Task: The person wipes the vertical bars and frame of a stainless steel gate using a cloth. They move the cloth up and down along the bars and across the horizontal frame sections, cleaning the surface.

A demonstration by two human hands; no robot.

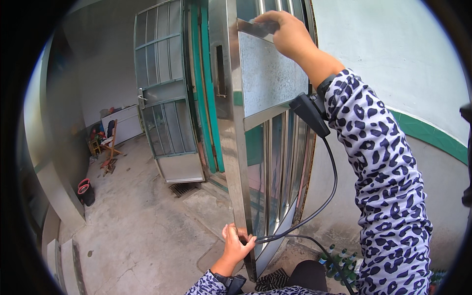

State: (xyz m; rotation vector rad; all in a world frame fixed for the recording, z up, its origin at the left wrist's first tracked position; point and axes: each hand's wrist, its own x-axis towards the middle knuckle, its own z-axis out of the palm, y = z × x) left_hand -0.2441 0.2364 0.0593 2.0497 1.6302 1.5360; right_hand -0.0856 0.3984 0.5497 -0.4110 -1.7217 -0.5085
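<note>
Before me stands a metal door [236,140] with a stainless steel frame, a pale panel [274,73] and upright bars. My right hand [291,35] is up at the door's horizontal rail above the pale panel, its fingers bent round a greyish thing, perhaps a cloth, pressed against the rail. Low on the door's near edge, my left hand [238,245] grips the steel frame; a black cable [273,238] passes at its thumb. The cable runs to a black device [309,114] at my right wrist. Another dark device [236,284] sits at my left wrist.
Green glass bottles [341,261] stand on the floor by the wall at the lower right. A second barred door [166,92] stands beyond, near a floor drain grate [182,188]. Further left are a dark bucket [86,193], a wooden folding chair [112,140] and a white cabinet [123,123].
</note>
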